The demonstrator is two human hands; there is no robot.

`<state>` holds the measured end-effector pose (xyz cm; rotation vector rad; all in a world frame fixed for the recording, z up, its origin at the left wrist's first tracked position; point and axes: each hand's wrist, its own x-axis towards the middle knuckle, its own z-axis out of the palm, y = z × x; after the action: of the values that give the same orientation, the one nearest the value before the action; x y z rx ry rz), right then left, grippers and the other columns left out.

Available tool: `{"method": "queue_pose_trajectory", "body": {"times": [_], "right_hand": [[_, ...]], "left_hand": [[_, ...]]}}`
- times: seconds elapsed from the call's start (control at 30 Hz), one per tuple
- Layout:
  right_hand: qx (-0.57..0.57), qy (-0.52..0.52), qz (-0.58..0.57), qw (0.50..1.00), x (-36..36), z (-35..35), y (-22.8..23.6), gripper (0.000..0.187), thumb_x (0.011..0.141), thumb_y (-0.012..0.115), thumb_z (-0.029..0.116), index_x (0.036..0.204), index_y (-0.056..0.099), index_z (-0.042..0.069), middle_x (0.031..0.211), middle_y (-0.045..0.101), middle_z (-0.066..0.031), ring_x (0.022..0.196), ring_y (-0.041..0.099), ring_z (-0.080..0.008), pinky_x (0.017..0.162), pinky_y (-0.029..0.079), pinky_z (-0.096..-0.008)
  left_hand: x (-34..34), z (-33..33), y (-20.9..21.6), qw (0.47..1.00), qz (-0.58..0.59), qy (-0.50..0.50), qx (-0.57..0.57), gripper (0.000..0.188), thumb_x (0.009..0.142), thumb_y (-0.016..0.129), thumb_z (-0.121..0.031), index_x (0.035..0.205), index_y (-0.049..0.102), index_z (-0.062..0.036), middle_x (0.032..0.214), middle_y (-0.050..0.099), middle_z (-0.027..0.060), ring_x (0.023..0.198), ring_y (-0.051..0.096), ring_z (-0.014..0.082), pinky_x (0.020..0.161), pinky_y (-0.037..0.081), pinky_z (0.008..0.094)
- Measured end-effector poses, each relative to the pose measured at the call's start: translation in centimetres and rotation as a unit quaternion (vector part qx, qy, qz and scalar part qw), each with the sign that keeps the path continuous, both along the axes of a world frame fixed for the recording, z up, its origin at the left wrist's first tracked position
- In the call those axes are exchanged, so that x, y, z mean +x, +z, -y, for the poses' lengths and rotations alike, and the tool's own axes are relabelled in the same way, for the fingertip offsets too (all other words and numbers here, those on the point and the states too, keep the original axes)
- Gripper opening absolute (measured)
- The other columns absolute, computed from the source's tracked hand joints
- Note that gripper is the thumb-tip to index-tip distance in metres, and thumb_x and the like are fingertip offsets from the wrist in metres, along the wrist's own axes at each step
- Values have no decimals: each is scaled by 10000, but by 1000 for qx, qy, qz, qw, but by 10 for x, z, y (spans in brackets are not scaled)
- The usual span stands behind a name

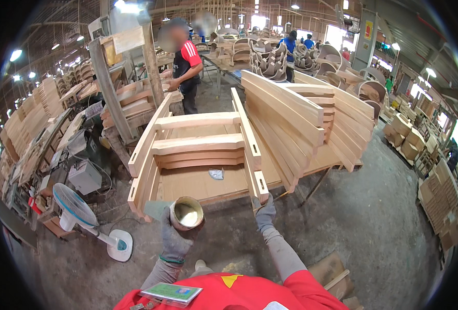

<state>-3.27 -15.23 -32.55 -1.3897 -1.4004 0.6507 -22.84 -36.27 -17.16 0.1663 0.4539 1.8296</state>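
My left hand (176, 243), in a grey glove, is closed around a round can (187, 213) with a pale liquid inside. A flat grey-green piece (156, 209) sticks out beside the can; what it belongs to is unclear. At the near right end of a stack of light wooden frames (198, 142), my gloved right hand (264, 214) is closed with its fingers partly hidden. A thin brownish edge shows by those fingers, too small to name. The frames have two side rails joined by curved crosspieces, with slots near the rail ends.
The frames lie on a worktable (203, 191), with a crumpled white piece (216, 174) on it. More frames (286, 119) are stacked at right. A standing fan (76, 209) is at left. A co-worker (186, 67) stands beyond the table, near wooden posts (113, 93).
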Motion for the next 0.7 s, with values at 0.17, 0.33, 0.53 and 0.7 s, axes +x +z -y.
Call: {"method": "queue_pose_trajectory", "body": {"times": [0.17,0.33,0.53,0.7], "right_hand": [[-34,2,36,999,-2,6,10,668,738,759,375,1253,476,57,1075,620,-196,971,614,-329,802,483,-388],[23,-4,-3,1000,1,-2,3,706,705,795,372,1219,489,-4,993,630,-179,885,609,-261,770,478,-359],[28,-17,19,999,-2,2,0,604,728,772,378,1176,530,53,904,651,-135,775,622,-249,705,490,-353],[63,-25,35,997,2,-2,-3,601,712,787,365,1165,539,58,868,641,-129,743,608,-230,684,486,-348]], "left_hand": [[1,5,3,1000,-10,-6,-3,478,908,427,-499,1230,492,-152,1206,536,87,1091,533,289,925,447,472],[-3,4,-1,1000,13,-3,-4,480,917,410,-490,1250,484,-152,1239,528,101,1110,528,307,937,439,493],[-13,7,-3,999,16,10,31,506,923,395,-503,1270,467,-142,1262,513,104,1141,510,305,962,421,496],[-11,10,2,1000,5,15,15,507,933,373,-497,1286,453,-142,1282,500,104,1167,496,304,985,405,496]]}}
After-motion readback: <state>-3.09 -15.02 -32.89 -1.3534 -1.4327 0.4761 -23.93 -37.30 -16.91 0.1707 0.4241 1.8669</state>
